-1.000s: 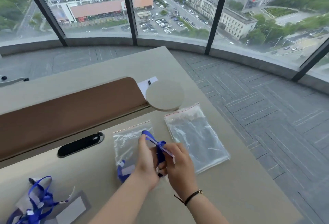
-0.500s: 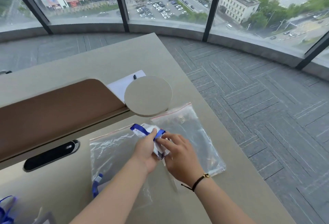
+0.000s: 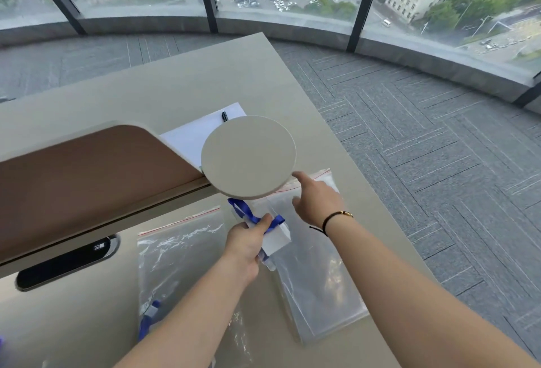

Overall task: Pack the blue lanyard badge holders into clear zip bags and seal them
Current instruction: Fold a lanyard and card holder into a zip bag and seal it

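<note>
My left hand (image 3: 247, 243) grips a folded badge holder (image 3: 276, 239) with its blue lanyard (image 3: 248, 215) wrapped round it, held above the desk between two bags. My right hand (image 3: 316, 201) reaches over the red zip edge of the right clear zip bag (image 3: 319, 285), fingers extended toward its opening near the round disc. A second clear zip bag (image 3: 178, 256) lies flat to the left; a blue lanyard piece (image 3: 147, 318) shows at its lower end, whether inside or under it I cannot tell.
A round beige disc (image 3: 248, 157) overhangs the top of the right bag. A brown divider panel (image 3: 87, 177) runs along the left. White paper (image 3: 193, 139) with a black pen (image 3: 224, 116) lies behind. The desk's right edge (image 3: 389, 221) drops to grey carpet.
My right hand let go of the bundled lanyard and moved up to the right bag's zip edge. My left hand keeps hold of the bundle. The view shifted down and left.
</note>
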{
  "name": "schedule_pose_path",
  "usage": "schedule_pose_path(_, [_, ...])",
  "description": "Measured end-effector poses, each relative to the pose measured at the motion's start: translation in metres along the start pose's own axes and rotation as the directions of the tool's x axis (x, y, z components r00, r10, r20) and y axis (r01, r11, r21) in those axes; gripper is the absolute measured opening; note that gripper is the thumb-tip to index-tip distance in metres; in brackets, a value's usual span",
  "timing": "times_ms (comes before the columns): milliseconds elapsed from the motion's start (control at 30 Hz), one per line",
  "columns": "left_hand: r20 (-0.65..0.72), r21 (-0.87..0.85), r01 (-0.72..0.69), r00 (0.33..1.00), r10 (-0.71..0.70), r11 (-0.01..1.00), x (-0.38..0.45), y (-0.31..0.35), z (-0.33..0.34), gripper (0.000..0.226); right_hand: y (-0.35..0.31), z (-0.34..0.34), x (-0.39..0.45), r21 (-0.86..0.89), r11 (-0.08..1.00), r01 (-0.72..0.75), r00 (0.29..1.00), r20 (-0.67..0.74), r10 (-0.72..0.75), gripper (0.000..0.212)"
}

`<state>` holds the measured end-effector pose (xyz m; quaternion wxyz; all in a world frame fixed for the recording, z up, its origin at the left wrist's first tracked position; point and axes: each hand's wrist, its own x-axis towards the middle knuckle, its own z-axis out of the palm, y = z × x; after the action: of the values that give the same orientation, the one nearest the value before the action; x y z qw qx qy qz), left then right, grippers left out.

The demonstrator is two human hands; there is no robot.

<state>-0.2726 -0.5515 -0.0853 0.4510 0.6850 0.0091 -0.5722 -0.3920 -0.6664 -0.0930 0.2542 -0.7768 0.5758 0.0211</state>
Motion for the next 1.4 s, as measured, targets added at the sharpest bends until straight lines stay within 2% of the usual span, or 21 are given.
schedule_pose_path(100, [0.005,0.027,-0.014,1.000,0.013,1.000,0.000,0.000,-0.002,0.013,0.001,0.005,0.008,-0.074,0.996,-0.048,0.999,0.005,0.048,0.029])
schedule_pose_path(200, [0.028,0.049,-0.033,0.999,0.032,0.998,-0.006,0.002,-0.005,0.015,0.004,0.011,0.000,-0.050,0.997,-0.052,0.999,-0.011,0.051,0.022])
schedule_pose_path(433, [0.172,0.106,-0.130,0.979,0.111,0.986,-0.056,0.010,-0.023,0.024,-0.012,0.006,-0.068,0.166,0.986,0.015,1.000,-0.014,-0.013,0.038])
schedule_pose_path(500, [0.242,0.107,-0.116,0.966,0.088,0.987,-0.079,0.015,-0.031,0.026,-0.020,0.002,-0.094,0.201,0.979,0.033,0.999,-0.014,-0.031,0.028])
schedule_pose_path(567, [0.317,0.132,-0.083,0.948,0.037,0.988,-0.104,0.023,-0.043,0.021,-0.031,-0.004,-0.120,0.225,0.973,0.062,0.998,-0.013,-0.060,0.009])
schedule_pose_path(667, [0.436,0.203,-0.055,0.899,-0.041,0.978,-0.140,0.032,-0.069,0.019,-0.056,-0.015,-0.158,0.209,0.964,0.163,0.986,-0.009,-0.165,0.018])
schedule_pose_path(733, [0.469,0.215,-0.038,0.880,-0.069,0.976,-0.162,0.035,-0.091,0.020,-0.075,-0.020,-0.182,0.174,0.963,0.203,0.979,-0.005,-0.205,0.028])
schedule_pose_path(900, [0.484,0.219,-0.020,0.870,-0.091,0.975,-0.213,0.033,-0.155,0.025,-0.125,-0.022,-0.239,0.176,0.959,0.221,0.972,0.040,-0.231,0.037])
schedule_pose_path(1067, [0.398,0.187,-0.082,0.917,0.000,0.979,-0.252,0.030,-0.228,0.024,-0.187,-0.020,-0.288,0.318,0.897,0.306,0.949,-0.028,-0.314,0.040])
schedule_pose_path(1200, [0.351,0.189,-0.109,0.936,0.036,0.976,-0.272,0.029,-0.290,0.019,-0.238,-0.010,-0.322,0.297,0.871,0.392,0.913,-0.007,-0.409,0.047])
schedule_pose_path(1300, [0.330,0.197,-0.106,0.943,0.036,0.975,-0.281,0.029,-0.333,0.028,-0.266,0.008,-0.336,0.250,0.859,0.447,0.882,0.035,-0.469,0.038])
schedule_pose_path(1400, [0.344,0.232,-0.093,0.939,0.008,0.968,-0.286,0.028,-0.371,0.033,-0.290,0.023,-0.347,0.230,0.847,0.479,0.856,0.095,-0.509,0.017])
